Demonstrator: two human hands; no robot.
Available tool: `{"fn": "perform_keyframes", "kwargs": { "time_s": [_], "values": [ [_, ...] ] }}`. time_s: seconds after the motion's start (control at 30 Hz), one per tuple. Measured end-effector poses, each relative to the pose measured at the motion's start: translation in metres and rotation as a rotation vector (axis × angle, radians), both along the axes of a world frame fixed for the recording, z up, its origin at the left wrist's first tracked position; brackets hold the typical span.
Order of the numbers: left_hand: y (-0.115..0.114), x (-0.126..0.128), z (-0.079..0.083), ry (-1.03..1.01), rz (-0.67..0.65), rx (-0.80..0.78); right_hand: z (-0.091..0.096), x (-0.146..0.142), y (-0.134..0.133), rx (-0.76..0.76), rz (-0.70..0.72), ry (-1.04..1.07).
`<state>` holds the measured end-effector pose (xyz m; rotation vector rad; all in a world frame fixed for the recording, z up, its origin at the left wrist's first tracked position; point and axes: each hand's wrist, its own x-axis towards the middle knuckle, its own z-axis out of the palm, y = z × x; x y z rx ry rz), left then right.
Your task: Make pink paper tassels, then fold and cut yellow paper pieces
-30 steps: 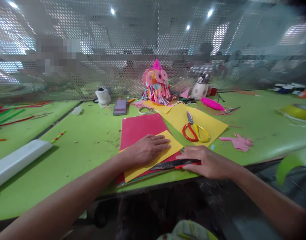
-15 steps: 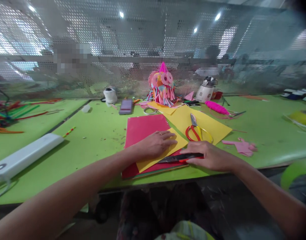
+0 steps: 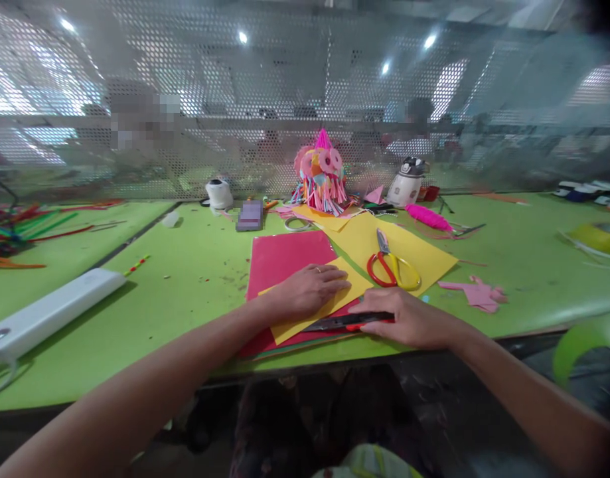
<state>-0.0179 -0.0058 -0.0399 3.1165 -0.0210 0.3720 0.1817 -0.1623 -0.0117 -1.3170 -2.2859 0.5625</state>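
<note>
My left hand [image 3: 312, 289] lies flat, fingers stretched, on a small yellow paper sheet [image 3: 295, 326]. That sheet sits slantwise over a red sheet or folder [image 3: 285, 255]. In my right hand [image 3: 401, 317] is a black-and-red utility knife [image 3: 342, 322], its narrow end pointing left along the near edge of the yellow paper. Whether the blade touches the paper I cannot tell. Beyond my right hand, scissors [image 3: 391, 265] with one red and one yellow handle loop rest on a larger yellow sheet [image 3: 357, 232].
A tasselled pink paper craft [image 3: 322, 176] stands at the back between a white roll [image 3: 218, 194] and a white bottle [image 3: 407, 182]. A phone [image 3: 249, 216] lies nearby. Pink paper scraps [image 3: 478, 293] are at right, a white power strip [image 3: 56, 309] at left.
My right hand and the utility knife have shifted slightly left and toward me along the paper's edge. My left hand stays pressed on the yellow sheet. The view has moved slightly.
</note>
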Motion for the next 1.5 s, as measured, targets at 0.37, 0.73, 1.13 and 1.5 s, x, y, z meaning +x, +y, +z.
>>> {"fn": "perform_keyframes", "kwargs": {
  "time_s": [0.37,0.73,1.13,1.5],
  "values": [
    [0.001,-0.001,-0.005,-0.025,-0.009,0.017,0.008,-0.019,-0.001,-0.083,0.007,0.013],
    [-0.001,-0.001,0.000,0.012,-0.014,-0.026,0.012,-0.035,-0.002,-0.148,0.061,0.035],
    [-0.004,-0.002,0.002,-0.203,0.108,-0.198,0.013,0.037,0.021,0.115,-0.450,0.267],
    [-0.007,-0.006,0.010,-0.077,0.605,-0.066,-0.023,0.039,0.141,0.194,-0.735,-0.195]
  ]
}}
